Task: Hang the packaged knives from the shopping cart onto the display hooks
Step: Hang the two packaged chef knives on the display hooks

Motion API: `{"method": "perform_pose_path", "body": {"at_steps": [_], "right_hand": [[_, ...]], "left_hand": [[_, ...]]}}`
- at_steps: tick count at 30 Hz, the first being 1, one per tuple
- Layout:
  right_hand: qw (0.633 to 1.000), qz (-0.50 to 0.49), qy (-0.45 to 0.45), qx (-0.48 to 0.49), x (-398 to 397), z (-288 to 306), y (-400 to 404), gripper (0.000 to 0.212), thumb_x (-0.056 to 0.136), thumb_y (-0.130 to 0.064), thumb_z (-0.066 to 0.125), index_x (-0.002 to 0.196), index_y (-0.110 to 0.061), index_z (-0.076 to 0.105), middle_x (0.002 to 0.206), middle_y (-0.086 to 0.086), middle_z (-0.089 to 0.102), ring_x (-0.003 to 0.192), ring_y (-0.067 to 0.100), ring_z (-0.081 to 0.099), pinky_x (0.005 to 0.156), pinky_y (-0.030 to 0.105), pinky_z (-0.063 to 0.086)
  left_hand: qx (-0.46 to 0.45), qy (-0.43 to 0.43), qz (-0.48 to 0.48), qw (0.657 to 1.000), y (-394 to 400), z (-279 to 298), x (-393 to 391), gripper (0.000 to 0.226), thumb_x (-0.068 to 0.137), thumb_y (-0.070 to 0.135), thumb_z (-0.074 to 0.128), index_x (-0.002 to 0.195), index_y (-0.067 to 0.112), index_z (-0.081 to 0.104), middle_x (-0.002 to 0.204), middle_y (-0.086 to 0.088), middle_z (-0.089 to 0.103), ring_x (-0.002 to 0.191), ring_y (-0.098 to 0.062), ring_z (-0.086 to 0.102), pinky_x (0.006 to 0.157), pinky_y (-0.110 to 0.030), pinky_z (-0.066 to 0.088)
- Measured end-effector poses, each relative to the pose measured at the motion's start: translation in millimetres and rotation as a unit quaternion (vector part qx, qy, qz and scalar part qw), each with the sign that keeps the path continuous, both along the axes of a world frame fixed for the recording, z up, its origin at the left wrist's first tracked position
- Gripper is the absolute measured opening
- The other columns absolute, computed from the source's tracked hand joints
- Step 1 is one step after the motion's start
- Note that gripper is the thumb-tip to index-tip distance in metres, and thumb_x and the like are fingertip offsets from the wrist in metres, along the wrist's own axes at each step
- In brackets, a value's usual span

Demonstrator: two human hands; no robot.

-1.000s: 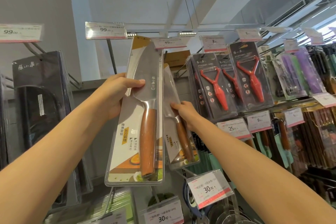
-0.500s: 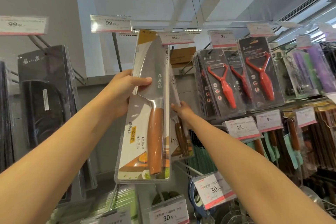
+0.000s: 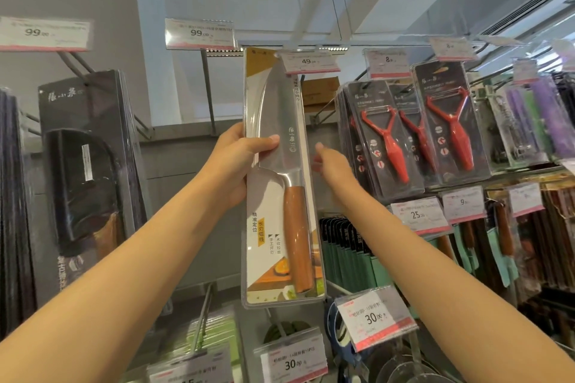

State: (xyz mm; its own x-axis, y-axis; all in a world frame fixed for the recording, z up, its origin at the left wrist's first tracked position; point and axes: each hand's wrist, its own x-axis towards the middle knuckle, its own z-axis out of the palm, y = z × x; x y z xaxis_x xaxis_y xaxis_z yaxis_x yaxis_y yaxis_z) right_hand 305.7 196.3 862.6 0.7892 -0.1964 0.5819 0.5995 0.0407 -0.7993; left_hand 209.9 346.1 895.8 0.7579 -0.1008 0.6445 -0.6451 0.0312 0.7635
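Clear-plastic packaged knife (image 3: 281, 177), steel blade, wooden handle, is gripped upright by left hand (image 3: 239, 162), its top under the 49 price tag (image 3: 308, 61). Right hand (image 3: 331, 162) is held just beside its right edge, fingers blurred; grip state can't be told. Hook is hidden behind the tag.

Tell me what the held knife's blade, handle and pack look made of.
Blade: looks like brushed steel, grey with a soft sheen. Handle: wood or wood-look, orange-brown with grain. Pack: clear glossy plastic blister over printed card, judging by the glare.
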Motion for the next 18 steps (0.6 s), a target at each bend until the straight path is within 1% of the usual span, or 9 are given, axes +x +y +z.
{"method": "perform_pose_path", "body": {"at_steps": [1, 3, 4, 6, 9, 13, 16, 17, 18], "right_hand": [[0.997, 0.077, -0.001, 0.019, -21, -1, -4, 0.044, 0.099, -0.041, 0.04, 0.12, -0.005, 0.056, 0.118, 0.008, 0.063, 0.103, 0.022, 0.06, 0.094, 0.036, 0.044], [0.978, 0.211, 0.0, -0.002, -59, -6, -13, 0.046, 0.093, -0.049, 0.046, 0.114, -0.011, 0.062, 0.099, 0.003, 0.069, 0.089, 0.019, 0.066, 0.08, 0.033, 0.053], [0.969, 0.247, 0.0, -0.033, -73, -9, -16, 0.044, 0.089, -0.05, 0.05, 0.113, -0.015, 0.062, 0.094, 0.001, 0.07, 0.084, 0.017, 0.067, 0.075, 0.032, 0.054], [0.956, 0.283, -0.004, -0.075, -91, -12, -19, 0.042, 0.083, -0.046, 0.057, 0.114, -0.018, 0.062, 0.092, 0.0, 0.071, 0.08, 0.015, 0.069, 0.072, 0.03, 0.055], [0.963, 0.26, -0.007, -0.074, -99, -15, -18, 0.028, 0.087, -0.027, 0.063, 0.113, -0.018, 0.063, 0.097, -0.001, 0.072, 0.083, 0.014, 0.07, 0.074, 0.03, 0.057], [0.972, 0.23, -0.017, -0.045, -101, -20, -17, 0.031, 0.086, -0.013, 0.065, 0.116, -0.013, 0.061, 0.093, 0.003, 0.072, 0.076, 0.014, 0.071, 0.06, 0.025, 0.057], [0.978, 0.208, -0.026, -0.016, -102, -23, -17, 0.026, 0.086, -0.007, 0.064, 0.112, -0.006, 0.064, 0.086, 0.005, 0.071, 0.066, 0.013, 0.069, 0.057, 0.023, 0.056], [0.98, 0.197, -0.026, -0.009, -103, -25, -18, 0.024, 0.085, -0.005, 0.064, 0.11, -0.005, 0.065, 0.084, 0.006, 0.07, 0.064, 0.013, 0.068, 0.057, 0.023, 0.056], [0.981, 0.19, -0.027, 0.001, -103, -26, -19, 0.023, 0.085, -0.004, 0.063, 0.108, -0.004, 0.065, 0.083, 0.006, 0.07, 0.062, 0.013, 0.067, 0.058, 0.023, 0.057]], "left_hand": [[-0.004, 0.0, -0.004, 1.0, -2, -1, 1, 0.035, 0.086, 0.002, 0.061, 0.12, 0.008, 0.053, 0.106, -0.012, 0.067, 0.085, -0.023, 0.069, 0.064, -0.032, 0.06], [-0.01, -0.001, -0.012, 1.0, -7, -3, 2, 0.034, 0.086, 0.003, 0.061, 0.119, 0.009, 0.053, 0.107, -0.012, 0.067, 0.087, -0.023, 0.068, 0.067, -0.033, 0.06], [-0.015, -0.002, -0.014, 1.0, -9, -4, 3, 0.034, 0.087, 0.003, 0.061, 0.119, 0.009, 0.052, 0.105, -0.011, 0.067, 0.086, -0.023, 0.069, 0.066, -0.033, 0.06], [-0.021, -0.005, -0.01, 1.0, -14, -7, 2, 0.035, 0.087, 0.005, 0.061, 0.119, 0.011, 0.05, 0.1, -0.008, 0.066, 0.082, -0.021, 0.068, 0.061, -0.03, 0.059], [-0.025, -0.004, 0.0, 1.0, -21, -10, 1, 0.037, 0.088, 0.007, 0.061, 0.121, 0.011, 0.046, 0.1, -0.007, 0.065, 0.083, -0.02, 0.067, 0.06, -0.029, 0.059], [-0.014, 0.008, 0.023, 1.0, -28, -9, 1, 0.035, 0.087, 0.008, 0.061, 0.119, 0.009, 0.048, 0.103, -0.009, 0.065, 0.084, -0.021, 0.066, 0.062, -0.031, 0.058], [0.027, 0.017, 0.083, 0.996, -32, -2, 2, 0.027, 0.079, 0.011, 0.064, 0.105, 0.007, 0.055, 0.103, -0.012, 0.066, 0.086, -0.026, 0.067, 0.075, -0.041, 0.057], [0.051, 0.012, 0.117, 0.992, -33, 2, 1, 0.034, 0.073, 0.015, 0.065, 0.105, 0.007, 0.055, 0.104, -0.012, 0.065, 0.087, -0.027, 0.066, 0.074, -0.042, 0.057], [0.075, 0.006, 0.148, 0.986, -35, 7, 1, 0.047, 0.067, 0.018, 0.065, 0.11, 0.006, 0.052, 0.108, -0.011, 0.062, 0.088, -0.026, 0.064, 0.069, -0.04, 0.058]]}}
